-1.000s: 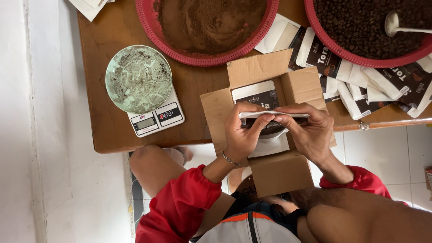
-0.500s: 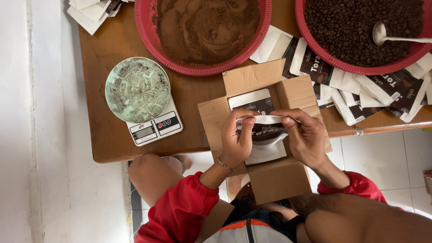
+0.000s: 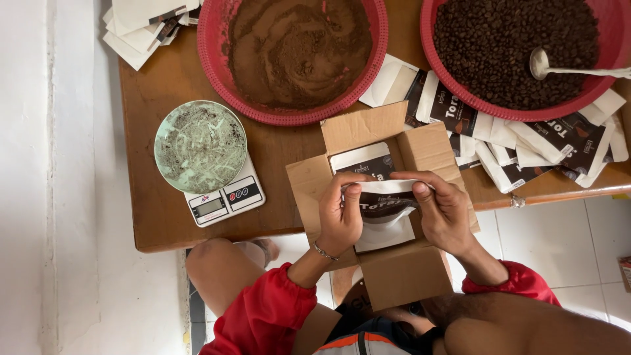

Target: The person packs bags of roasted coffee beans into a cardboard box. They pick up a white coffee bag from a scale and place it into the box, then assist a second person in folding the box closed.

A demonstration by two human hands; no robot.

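Packing step under way: left hand [image 3: 342,220] and right hand [image 3: 444,213] both pinch the top edge of a black-and-white foil pouch [image 3: 388,200] over the open brown cardboard box [image 3: 401,273], at 5 o'clock from the green-plated kitchen scale [image 3: 210,161]; lowering it flat likely calls for level hands.

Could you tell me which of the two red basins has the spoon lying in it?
The right-hand red basin, filled with dark coffee beans, holds the spoon; the other basin holds only brown powder.
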